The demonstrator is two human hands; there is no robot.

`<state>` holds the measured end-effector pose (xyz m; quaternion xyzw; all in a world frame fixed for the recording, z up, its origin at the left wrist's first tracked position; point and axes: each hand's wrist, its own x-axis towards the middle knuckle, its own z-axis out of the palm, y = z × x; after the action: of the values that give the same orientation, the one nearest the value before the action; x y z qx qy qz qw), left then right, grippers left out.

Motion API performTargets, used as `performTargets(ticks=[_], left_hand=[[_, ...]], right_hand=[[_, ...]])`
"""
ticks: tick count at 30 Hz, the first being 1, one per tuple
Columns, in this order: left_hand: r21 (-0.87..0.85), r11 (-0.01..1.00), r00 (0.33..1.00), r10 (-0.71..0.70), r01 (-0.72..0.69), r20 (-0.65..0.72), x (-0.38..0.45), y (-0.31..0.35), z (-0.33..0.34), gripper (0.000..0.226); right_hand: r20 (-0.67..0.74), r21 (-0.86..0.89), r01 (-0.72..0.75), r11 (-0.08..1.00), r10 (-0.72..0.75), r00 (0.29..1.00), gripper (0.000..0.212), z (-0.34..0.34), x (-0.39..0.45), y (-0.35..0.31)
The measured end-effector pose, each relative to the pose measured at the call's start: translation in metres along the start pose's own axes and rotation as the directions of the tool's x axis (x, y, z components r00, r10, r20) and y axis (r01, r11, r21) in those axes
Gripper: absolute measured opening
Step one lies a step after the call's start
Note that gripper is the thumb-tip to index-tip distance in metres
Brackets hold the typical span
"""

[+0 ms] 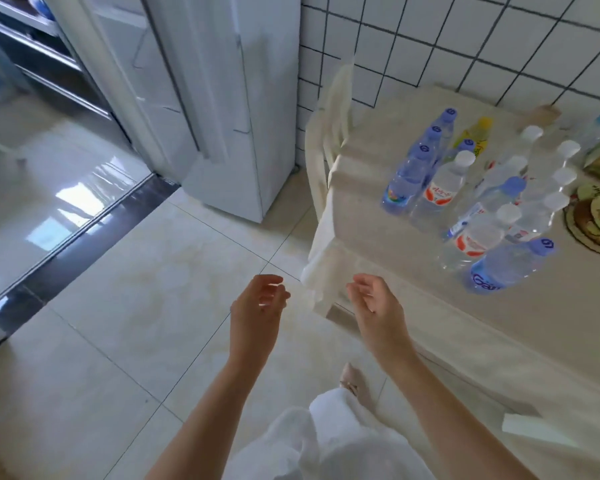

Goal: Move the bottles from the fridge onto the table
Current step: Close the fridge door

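1. Fingers of the left hand and right hand hang loosely curled over the floor tiles, holding nothing.
2. Blur softens the white fridge; its inside is hidden.
3. Clear plastic bottles, blue- and white-capped, stand clustered on the cream-clothed table, one lying down.

Head view, looking steeply down, edges blurred
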<state>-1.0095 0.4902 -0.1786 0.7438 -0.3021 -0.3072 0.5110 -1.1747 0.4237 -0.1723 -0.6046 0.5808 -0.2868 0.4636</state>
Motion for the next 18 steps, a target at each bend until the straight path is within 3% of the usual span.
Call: performTargets(ticks=[8,18], left_hand=[[0.003,0.998,0.988,0.061,-0.061,-0.139,0.037,0.000,-0.073,0.012],[-0.015,0.983,0.954,0.176,-0.185,-0.242,0.129,0.045,-0.094,0.020]], right_hand=[[0.153,0.066,0.175,0.982,-0.183,0.971,0.015,0.061,-0.004,-0.071],[0.183,0.104,0.369,0.924,-0.382,0.906,0.020,0.110,0.082,-0.173]])
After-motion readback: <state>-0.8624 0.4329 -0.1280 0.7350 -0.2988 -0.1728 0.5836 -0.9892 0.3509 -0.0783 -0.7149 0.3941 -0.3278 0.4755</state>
